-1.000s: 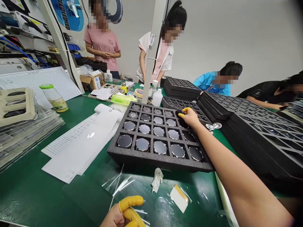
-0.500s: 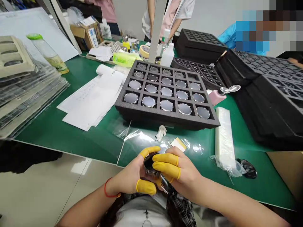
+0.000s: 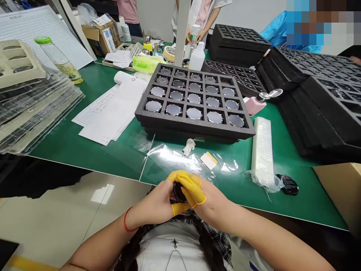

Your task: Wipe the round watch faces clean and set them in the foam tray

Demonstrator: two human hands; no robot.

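Observation:
Both hands meet in front of my body, below the table's front edge, with yellow covers on several fingers. My left hand point(image 3: 162, 199) is closed around a dark round watch case point(image 3: 179, 192) from the left. My right hand point(image 3: 204, 195) lies over the case from the right, its covered fingers bent and pressed together across it, hiding most of the case. Beyond the hands, a black foam tray point(image 3: 194, 126) holds several round watch pieces with shiny faces in square compartments. One compartment at its back right corner holds no watch piece.
White papers point(image 3: 113, 109) and stacked plastic trays point(image 3: 36, 109) lie left. A crumpled tissue point(image 3: 188, 146), a white-yellow pad point(image 3: 209, 160) and a wrapped white block point(image 3: 262, 150) are nearer. Right stand a pink bottle point(image 3: 255, 105) and black foam trays point(image 3: 324, 120). Other people stand behind.
My right hand's fingers have closed farther over the watch case, which now shows less. The view has shifted, so the tray and table items appear higher in the picture.

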